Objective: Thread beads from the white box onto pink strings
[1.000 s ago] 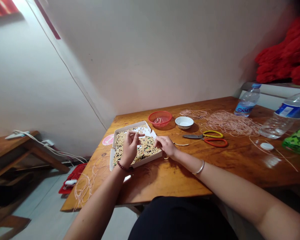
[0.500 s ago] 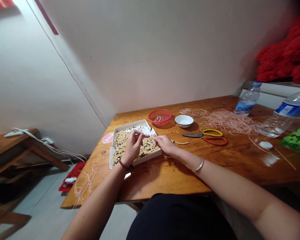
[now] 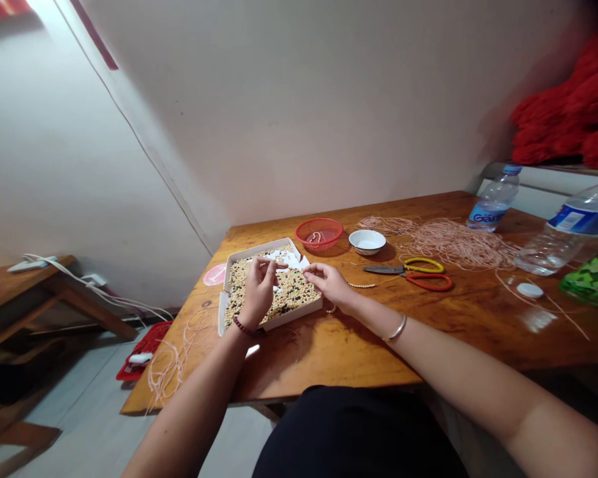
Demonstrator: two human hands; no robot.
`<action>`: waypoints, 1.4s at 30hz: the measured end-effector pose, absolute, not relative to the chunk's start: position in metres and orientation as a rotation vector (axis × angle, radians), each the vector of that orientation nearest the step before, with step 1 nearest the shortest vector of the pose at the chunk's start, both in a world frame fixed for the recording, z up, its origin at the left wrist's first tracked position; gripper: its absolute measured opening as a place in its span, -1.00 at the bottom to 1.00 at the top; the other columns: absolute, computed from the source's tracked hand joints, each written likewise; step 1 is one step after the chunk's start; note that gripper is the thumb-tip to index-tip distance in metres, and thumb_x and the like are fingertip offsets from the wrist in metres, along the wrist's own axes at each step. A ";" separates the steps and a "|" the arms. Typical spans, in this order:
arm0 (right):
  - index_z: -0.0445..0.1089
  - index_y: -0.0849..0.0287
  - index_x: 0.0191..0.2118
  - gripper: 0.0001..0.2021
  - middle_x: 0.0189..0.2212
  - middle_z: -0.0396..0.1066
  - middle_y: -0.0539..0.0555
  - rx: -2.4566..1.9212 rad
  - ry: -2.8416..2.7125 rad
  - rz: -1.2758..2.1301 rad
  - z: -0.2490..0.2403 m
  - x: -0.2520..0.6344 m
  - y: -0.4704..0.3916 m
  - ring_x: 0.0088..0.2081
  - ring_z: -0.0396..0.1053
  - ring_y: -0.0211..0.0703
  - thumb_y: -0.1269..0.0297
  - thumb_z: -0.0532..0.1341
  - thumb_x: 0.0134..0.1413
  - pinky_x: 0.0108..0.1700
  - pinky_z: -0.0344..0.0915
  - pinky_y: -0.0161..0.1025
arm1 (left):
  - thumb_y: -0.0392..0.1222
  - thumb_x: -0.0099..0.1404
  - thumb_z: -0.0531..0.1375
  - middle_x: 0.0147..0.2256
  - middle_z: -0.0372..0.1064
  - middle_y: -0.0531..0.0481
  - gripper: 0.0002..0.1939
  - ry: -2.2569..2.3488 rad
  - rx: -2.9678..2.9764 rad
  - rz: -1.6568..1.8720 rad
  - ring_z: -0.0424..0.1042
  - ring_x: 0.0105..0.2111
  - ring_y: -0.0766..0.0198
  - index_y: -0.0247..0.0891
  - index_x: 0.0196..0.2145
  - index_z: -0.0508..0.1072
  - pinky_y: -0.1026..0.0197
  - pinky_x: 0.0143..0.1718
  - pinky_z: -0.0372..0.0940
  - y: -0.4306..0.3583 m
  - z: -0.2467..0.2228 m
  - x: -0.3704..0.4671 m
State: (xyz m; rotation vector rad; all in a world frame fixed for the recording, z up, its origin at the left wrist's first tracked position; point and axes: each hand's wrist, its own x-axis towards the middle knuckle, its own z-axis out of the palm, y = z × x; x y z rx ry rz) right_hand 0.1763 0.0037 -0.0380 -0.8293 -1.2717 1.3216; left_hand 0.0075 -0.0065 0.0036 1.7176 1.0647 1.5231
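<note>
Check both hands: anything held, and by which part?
Right hand: apparently the beaded strand showing beside it, but the exact pinch point is too small to see. Left hand, above the bead tray: cannot tell whether it holds anything.

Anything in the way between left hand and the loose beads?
Nothing visible: the left hand is over the open white box, with loose beads below it. The scissors and white bowl lie off to the right, clear of the box.
</note>
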 end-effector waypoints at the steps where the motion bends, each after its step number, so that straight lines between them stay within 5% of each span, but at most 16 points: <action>1: 0.40 0.22 -0.30 -0.63 -0.54 0.33 -0.05 -0.820 -1.256 1.361 -0.037 0.177 0.003 -0.70 0.05 -0.46 -0.01 0.25 -0.11 -0.66 -0.08 -0.41 | -0.03 0.30 0.10 -0.32 0.48 -0.09 -0.76 1.064 1.725 1.520 0.22 -0.60 0.43 -0.24 -0.37 0.18 0.34 -0.56 0.17 -0.007 0.004 0.007; 4: 0.45 0.25 -0.33 -0.56 -0.58 0.31 -0.03 -0.813 -1.274 1.462 -0.033 0.179 0.001 -0.70 0.09 -0.45 -0.08 0.11 0.03 -0.67 -0.06 -0.41 | -0.05 0.31 0.09 -0.33 0.48 -0.09 -0.77 1.049 1.750 1.494 0.21 -0.60 0.43 -0.24 -0.37 0.17 0.34 -0.56 0.16 -0.007 0.003 0.007; 8: 0.46 0.27 -0.42 -0.57 -0.53 0.38 0.03 -0.861 -1.348 1.431 -0.030 0.178 -0.003 -0.64 0.20 -0.43 -0.08 0.20 -0.05 -0.64 0.03 -0.43 | -0.05 0.31 0.09 -0.33 0.48 -0.08 -0.78 1.029 1.772 1.475 0.20 -0.61 0.43 -0.24 -0.37 0.17 0.34 -0.57 0.14 -0.008 0.002 0.009; 12: 0.36 0.26 -0.59 -0.54 -0.71 0.26 -0.02 -0.904 -1.299 1.420 -0.031 0.176 -0.003 -0.67 0.19 -0.40 -0.09 0.16 -0.01 -0.64 0.05 -0.43 | -0.05 0.31 0.10 -0.34 0.48 -0.07 -0.77 1.053 1.760 1.495 0.20 -0.61 0.43 -0.24 -0.38 0.17 0.35 -0.58 0.14 -0.009 0.003 0.009; 18: 0.48 0.20 -0.26 -0.78 -0.41 0.43 0.04 -0.846 -1.234 1.501 -0.031 0.181 0.000 -0.55 0.35 -0.37 0.21 0.24 -0.04 -0.61 0.09 -0.46 | -0.04 0.30 0.10 -0.34 0.48 -0.08 -0.76 1.068 1.730 1.532 0.21 -0.62 0.44 -0.24 -0.37 0.18 0.35 -0.59 0.14 -0.009 0.006 0.008; 24: 0.44 0.24 -0.39 -0.66 -0.54 0.37 0.03 -0.805 -1.170 1.624 -0.028 0.182 -0.003 -0.58 0.32 -0.36 0.02 0.17 0.03 -0.56 0.20 -0.41 | -0.05 0.28 0.12 -0.34 0.48 -0.08 -0.77 1.057 1.691 1.557 0.22 -0.62 0.44 -0.24 -0.38 0.19 0.35 -0.59 0.13 -0.008 0.006 0.008; 28: 0.40 0.25 -0.47 -0.67 -0.60 0.33 -0.03 -0.828 -1.230 1.552 -0.028 0.180 -0.003 -0.61 0.29 -0.38 0.02 0.29 -0.11 -0.54 0.22 -0.41 | -0.06 0.25 0.16 -0.36 0.48 -0.06 -0.76 1.052 1.623 1.582 0.20 -0.63 0.45 -0.24 -0.39 0.20 0.35 -0.58 0.12 -0.008 0.006 0.009; 42: 0.32 0.24 -0.51 -0.65 -0.62 0.26 -0.05 -0.849 -1.033 1.537 -0.030 0.183 0.003 -0.64 0.22 -0.41 0.00 0.26 -0.10 -0.59 0.15 -0.42 | -0.26 0.22 0.15 -0.24 0.42 0.04 -0.96 1.036 0.801 1.592 0.05 -0.69 0.62 -0.27 -0.35 0.33 0.50 -0.71 0.00 0.012 0.010 -0.014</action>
